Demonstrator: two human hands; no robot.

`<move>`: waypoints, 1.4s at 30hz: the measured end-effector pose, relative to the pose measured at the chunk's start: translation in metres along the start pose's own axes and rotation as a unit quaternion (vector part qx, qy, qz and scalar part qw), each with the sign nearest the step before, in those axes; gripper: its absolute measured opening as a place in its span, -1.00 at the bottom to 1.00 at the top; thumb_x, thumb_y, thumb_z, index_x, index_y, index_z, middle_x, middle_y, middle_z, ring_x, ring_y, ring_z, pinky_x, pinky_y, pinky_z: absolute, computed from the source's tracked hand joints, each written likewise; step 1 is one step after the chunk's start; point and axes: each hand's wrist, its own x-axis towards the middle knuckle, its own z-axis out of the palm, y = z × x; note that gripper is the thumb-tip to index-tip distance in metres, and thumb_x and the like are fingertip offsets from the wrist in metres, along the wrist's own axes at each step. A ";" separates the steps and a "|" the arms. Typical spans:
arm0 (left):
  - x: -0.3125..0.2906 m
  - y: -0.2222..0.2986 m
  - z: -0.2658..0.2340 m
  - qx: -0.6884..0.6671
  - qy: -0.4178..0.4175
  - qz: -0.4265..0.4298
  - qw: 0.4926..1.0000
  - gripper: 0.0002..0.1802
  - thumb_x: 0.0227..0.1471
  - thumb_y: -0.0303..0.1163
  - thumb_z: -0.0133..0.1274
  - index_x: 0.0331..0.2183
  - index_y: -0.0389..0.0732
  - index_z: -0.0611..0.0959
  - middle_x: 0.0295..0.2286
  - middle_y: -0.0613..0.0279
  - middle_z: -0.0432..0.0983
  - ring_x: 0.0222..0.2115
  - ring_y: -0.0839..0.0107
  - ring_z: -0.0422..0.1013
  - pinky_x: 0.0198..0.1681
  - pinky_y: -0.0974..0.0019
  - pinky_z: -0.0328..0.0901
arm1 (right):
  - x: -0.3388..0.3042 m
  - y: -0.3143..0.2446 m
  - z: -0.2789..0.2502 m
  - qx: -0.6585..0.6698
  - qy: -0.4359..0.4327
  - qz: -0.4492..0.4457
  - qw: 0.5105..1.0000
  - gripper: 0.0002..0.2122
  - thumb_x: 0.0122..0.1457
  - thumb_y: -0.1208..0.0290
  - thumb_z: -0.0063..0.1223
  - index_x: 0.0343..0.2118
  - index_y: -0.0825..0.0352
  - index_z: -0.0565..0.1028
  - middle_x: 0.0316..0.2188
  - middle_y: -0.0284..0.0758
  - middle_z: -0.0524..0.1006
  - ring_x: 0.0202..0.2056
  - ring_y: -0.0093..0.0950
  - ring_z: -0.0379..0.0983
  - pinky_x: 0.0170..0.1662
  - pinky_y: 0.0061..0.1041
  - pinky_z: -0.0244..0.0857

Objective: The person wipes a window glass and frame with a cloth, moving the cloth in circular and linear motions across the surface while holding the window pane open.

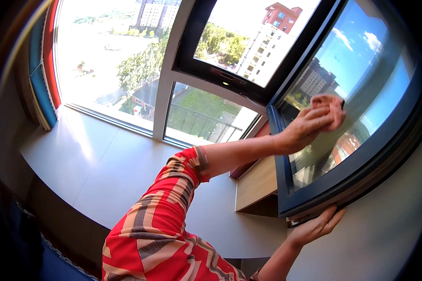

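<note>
My left hand [305, 129] reaches across to the open window sash [282, 173] on the right. Its fingers are closed around a bunched pinkish cloth [330, 112], pressed against the glass pane [361, 117]; slight blur softens the cloth's outline. Sky and buildings are reflected in that pane. Below, my right hand [319, 225] grips the sash's lower edge, with its fingers up against the dark frame and the fingertips partly hidden. My left forearm is bare, and a red patterned sleeve covers the upper arm.
A pale, wide sill [126, 168] curves beneath the fixed windows. Under the sash stands a light wood box-like piece [258, 185]. Blue and red upright edges [40, 70] line the left side. The dark window opening [248, 47] is beside the sash.
</note>
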 end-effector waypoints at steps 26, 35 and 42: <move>-0.298 0.206 -0.157 -0.344 -0.165 -0.787 0.485 -0.78 0.15 -0.43 -0.06 -0.18 -0.32 0.53 -0.46 0.17 0.48 -0.51 0.47 0.42 -0.49 0.41 0.34 | -0.098 -0.076 0.093 0.286 -0.192 -0.038 0.938 -0.48 0.36 0.44 -0.05 0.33 0.48 0.16 0.30 -0.07 0.23 0.25 -0.27 0.23 0.32 -0.31 0.08; -0.250 0.193 -0.140 -0.404 -0.090 -0.710 0.570 -0.52 0.29 -0.31 -0.09 0.17 -0.29 0.38 -0.26 0.14 0.53 -0.35 0.44 0.51 -0.38 0.41 0.44 | -0.137 -0.028 0.051 0.050 -0.291 -0.220 0.930 -0.29 0.16 0.15 0.27 0.28 0.35 0.21 0.31 -0.01 0.12 0.34 -0.06 0.04 0.33 -0.04 -0.02; -0.245 0.203 -0.119 -0.358 0.016 -0.735 0.576 -0.39 0.31 -0.20 -0.07 0.30 -0.19 0.26 -0.05 0.15 0.48 -0.13 0.40 0.50 -0.14 0.38 0.46 | -0.201 0.048 0.037 0.199 -0.384 0.320 0.843 -0.14 0.06 0.12 0.40 0.32 0.38 0.14 0.25 -0.05 0.24 0.24 -0.24 0.24 0.28 -0.31 0.16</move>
